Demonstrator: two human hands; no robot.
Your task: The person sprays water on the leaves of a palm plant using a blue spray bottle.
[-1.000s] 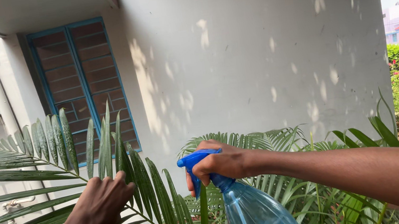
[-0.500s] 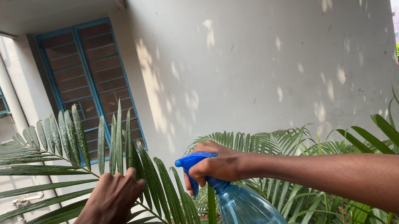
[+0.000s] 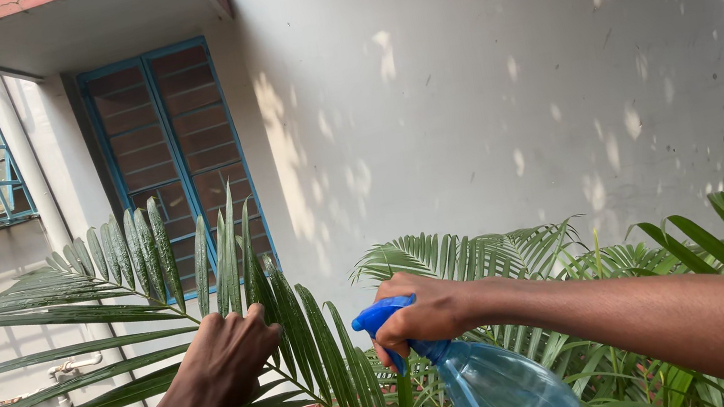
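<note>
Since a second ago the spray bottle (image 3: 497,385) has drifted right and lower, right hand (image 3: 423,312) still wrapped tight round its blue trigger; left hand (image 3: 227,360) keeps gripping the palm frond (image 3: 130,269), so misting continues.

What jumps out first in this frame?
The blue spray bottle at bottom centre, gripped at its blue trigger head by the right hand and aimed left. Beside it the left hand holds a long palm frond that fans out across the lower left. Behind stands a pale grey wall dappled with sunlight, with a blue-framed window at upper left.
</note>
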